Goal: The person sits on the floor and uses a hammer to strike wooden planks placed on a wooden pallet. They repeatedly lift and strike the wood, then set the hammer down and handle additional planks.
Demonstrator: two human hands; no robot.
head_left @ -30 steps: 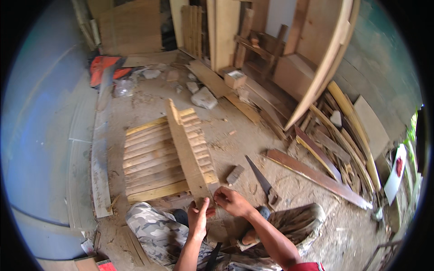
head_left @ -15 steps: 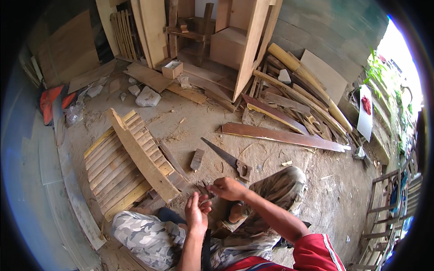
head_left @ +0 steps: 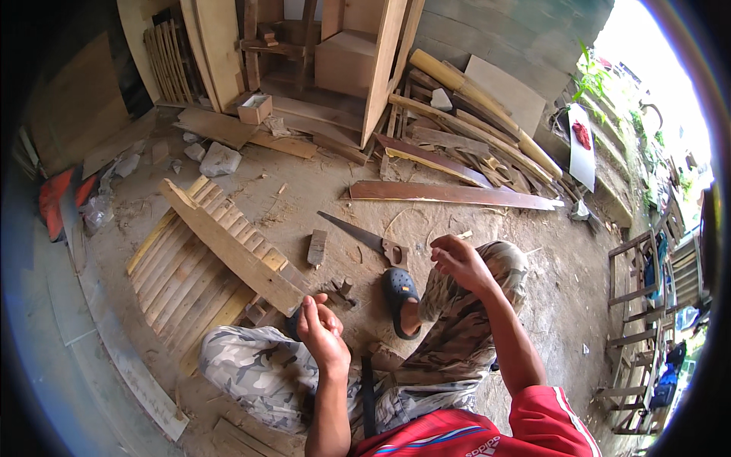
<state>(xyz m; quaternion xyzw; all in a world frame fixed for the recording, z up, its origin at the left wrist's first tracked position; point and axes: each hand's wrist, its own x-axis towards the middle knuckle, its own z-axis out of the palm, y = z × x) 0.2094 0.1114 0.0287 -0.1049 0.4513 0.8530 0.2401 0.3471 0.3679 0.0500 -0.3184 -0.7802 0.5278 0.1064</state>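
Wood slatted panel [head_left: 175, 282] lies flat on the dirt floor, front left of the person; one long plank [head_left: 228, 244] sits diagonally across it, near end reaching out past the panel's edge; left hand [head_left: 324, 335] is right by that near end, thumb up, fingers half curled, can't tell whether it touches the plank or holds anything; right hand [head_left: 461, 263] is up by the right knee, well apart from the left, fingers bent in to a narrow gap, can't tell if something small is in it; handsaw [head_left: 356, 231] lies on the floor between panel and right hand, handle toward that hand; small wood block [head_left: 316, 248] just left of the blade; dark clog [head_left: 399, 298] on the right foot, below the saw handle; reddish-brown board [head_left: 449, 196] lies farther out, in front of the scrap wood pile [head_left: 487, 145].
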